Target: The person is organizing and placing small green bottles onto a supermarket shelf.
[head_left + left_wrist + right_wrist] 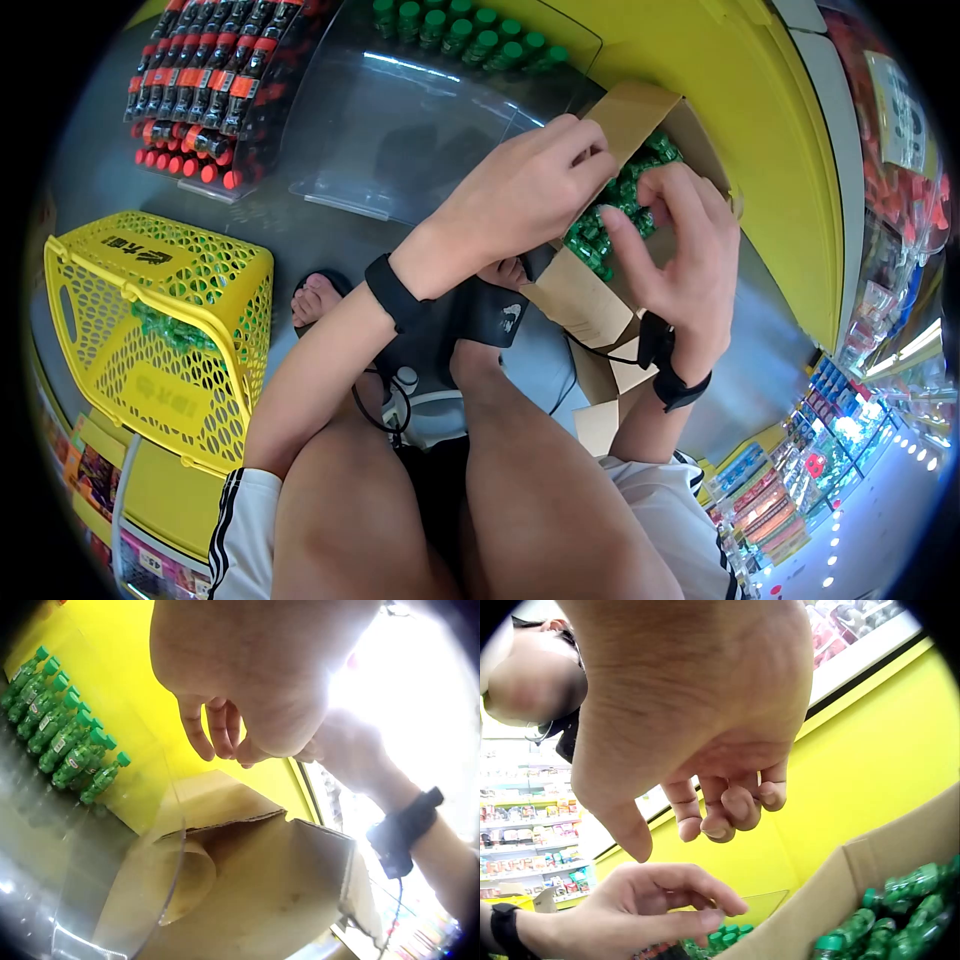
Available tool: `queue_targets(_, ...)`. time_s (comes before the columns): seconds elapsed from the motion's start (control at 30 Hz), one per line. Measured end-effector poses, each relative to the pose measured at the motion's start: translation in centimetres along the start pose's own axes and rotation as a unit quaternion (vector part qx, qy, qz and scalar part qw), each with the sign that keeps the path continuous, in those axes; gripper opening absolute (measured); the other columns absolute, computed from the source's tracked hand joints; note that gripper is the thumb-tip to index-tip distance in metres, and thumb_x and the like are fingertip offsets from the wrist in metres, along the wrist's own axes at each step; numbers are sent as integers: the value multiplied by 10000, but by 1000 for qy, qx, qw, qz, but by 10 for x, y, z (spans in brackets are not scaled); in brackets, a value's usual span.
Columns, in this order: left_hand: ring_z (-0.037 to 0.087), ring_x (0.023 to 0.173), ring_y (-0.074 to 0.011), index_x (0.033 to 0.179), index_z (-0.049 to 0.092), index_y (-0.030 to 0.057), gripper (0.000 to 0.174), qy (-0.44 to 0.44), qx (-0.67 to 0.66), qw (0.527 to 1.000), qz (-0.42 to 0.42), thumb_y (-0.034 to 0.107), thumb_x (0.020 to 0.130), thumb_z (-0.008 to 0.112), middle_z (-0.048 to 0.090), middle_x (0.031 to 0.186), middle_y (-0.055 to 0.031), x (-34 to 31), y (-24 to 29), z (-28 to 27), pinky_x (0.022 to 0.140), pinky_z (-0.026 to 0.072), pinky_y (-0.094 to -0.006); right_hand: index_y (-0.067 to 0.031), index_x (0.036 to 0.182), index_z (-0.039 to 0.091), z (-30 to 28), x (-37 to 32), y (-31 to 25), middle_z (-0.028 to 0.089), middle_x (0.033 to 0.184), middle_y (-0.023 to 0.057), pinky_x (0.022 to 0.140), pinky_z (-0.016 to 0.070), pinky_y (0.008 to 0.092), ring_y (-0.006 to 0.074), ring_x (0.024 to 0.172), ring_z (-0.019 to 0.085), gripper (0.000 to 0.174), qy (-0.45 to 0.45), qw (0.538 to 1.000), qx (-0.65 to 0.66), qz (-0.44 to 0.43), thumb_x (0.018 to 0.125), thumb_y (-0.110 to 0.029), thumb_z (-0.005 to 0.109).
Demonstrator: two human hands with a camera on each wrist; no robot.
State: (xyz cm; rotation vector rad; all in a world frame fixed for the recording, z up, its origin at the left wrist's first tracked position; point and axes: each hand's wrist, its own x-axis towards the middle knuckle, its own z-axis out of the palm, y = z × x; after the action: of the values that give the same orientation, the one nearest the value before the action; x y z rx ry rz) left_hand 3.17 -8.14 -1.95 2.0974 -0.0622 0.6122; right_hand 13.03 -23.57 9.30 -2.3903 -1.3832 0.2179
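Bare thighs [480, 500] of the crouching person filled the bottom of the head view; beyond them stood an open brown cardboard box [575, 295], its flaps folded back, packed with small green plastic bottles [595, 238]; the left hand [520, 190] hovered over the box's mouth with fingers loosely bent and nothing between them; the right hand [680, 255] hung just beside it above the bottles, fingers relaxed and apart, likewise gripping nothing; neither hand plainly touched a bottle. Behind the box lay a clear plastic display tray [420, 130], with a few rows of green-capped bottles [460, 30] at its far end and most of its floor bare; a yellow perforated plastic basket [160, 320] stood well apart to the left, near racks of red-capped dark bottles [200, 70]. Judged from the crowded box and the mostly bare tray, the unpacking looked barely begun; nearly all of the bottles were left to lift out.
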Motion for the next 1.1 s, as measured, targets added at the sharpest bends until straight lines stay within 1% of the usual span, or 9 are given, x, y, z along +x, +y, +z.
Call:
queue_targets(0.23,658,981,-268,977,724,-3,141,-54,39,996,61,15,837,731,647,1024,-79,15,21,22,830,596,-388,-60,897,593,-8,-23,43,593,792,89,652,464,431,327,723,584,271,-7,996,-56,64,881,-190,831)
queue_targets(0.37,658,992,-248,914,734,2,94,-144,110,978,101,24,823,733,668,971,-73,23,22,36,827,605,-377,-58,925,602,6,-25,58,623,827,117,673,479,454,360,764,611,224,-12,995,-66,72,909,-170,796)
queue_targets(0.4,659,1002,-244,892,736,6,78,-181,135,968,106,26,816,735,679,951,-74,23,21,40,825,608,-373,-52,952,613,10,-26,61,633,849,132,690,490,470,374,790,623,177,-13,995,-68,75,933,-147,760)
queue_targets(0.53,671,992,-258,840,728,19,39,-207,123,965,104,39,807,735,682,898,-87,24,18,50,810,608,-373,-36,1045,642,26,-28,73,671,932,172,754,519,506,406,879,662,64,4,995,-49,92,1002,-82,650)
queue_targets(0.67,733,850,-279,760,716,54,38,-227,125,959,115,52,785,746,690,759,-97,25,17,55,722,606,-394,-32,1097,655,34,-33,84,697,976,188,785,533,511,420,919,676,91,-12,991,11,133,1020,-44,608)
queue_targets(0.73,749,789,-284,728,709,66,66,-252,134,951,116,55,779,750,690,716,-98,25,16,57,688,600,-401,-41,1116,669,37,-36,90,731,1018,205,803,549,506,418,959,703,131,-70,980,66,173,1017,-13,588)
queue_targets(0.87,760,722,-260,698,721,118,95,-284,185,930,140,90,774,770,703,672,-73,23,17,66,612,549,-384,-51,1107,718,44,-45,100,765,988,193,814,572,490,395,937,734,192,-98,982,55,149,972,23,603)
queue_targets(1.0,762,728,-228,692,750,178,118,-363,265,881,151,128,795,777,729,687,-33,19,19,71,606,511,-362,-102,1072,808,43,-45,95,794,907,160,821,598,469,366,905,763,251,-199,954,24,223,859,-9,712)
queue_targets(1.1,766,757,-217,691,761,191,132,-375,265,878,137,153,817,774,744,707,-25,21,19,72,640,509,-360,-127,1063,837,41,-44,91,799,879,145,816,603,461,357,899,768,274,-259,934,-8,246,809,-50,770)
